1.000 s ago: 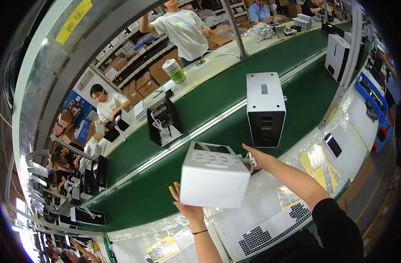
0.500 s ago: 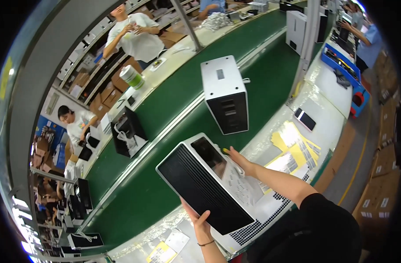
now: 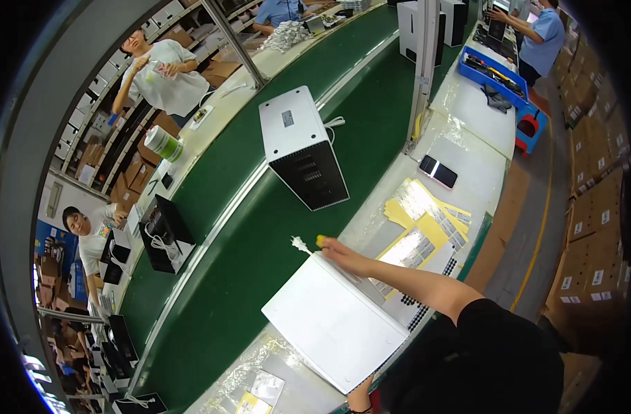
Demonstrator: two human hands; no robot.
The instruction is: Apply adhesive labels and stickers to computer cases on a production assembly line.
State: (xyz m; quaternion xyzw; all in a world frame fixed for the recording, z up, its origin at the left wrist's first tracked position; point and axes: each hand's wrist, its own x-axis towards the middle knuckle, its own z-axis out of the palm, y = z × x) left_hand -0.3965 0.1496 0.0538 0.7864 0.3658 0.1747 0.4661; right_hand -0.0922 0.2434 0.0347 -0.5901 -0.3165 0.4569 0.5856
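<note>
A white box-shaped appliance casing (image 3: 336, 321) is tilted in front of me, over the near edge of the green belt and the worktop. Its smooth white side faces up. My right hand (image 3: 344, 258) holds it by the far right corner; a yellow cover sits on one fingertip. Beside that hand a white power plug (image 3: 299, 243) sticks out past the corner. At the casing's lower end my left hand (image 3: 360, 396) supports it, the fingers mostly hidden beneath. A second white casing with a black vented face (image 3: 308, 172) stands on the belt ahead.
Yellow label sheets (image 3: 426, 221) and a phone (image 3: 438, 172) lie on the right worktop, with a blue tool tray (image 3: 493, 74) farther back. A metal post (image 3: 424, 76) rises beside the belt. Across it stands an open black casing (image 3: 167, 234) with a white cord. Co-workers stand beyond.
The casing has been turned over: its black ribbed face and dark panel have gone from sight and a white side shows. My left hand has moved down toward me. The view has shifted right.
</note>
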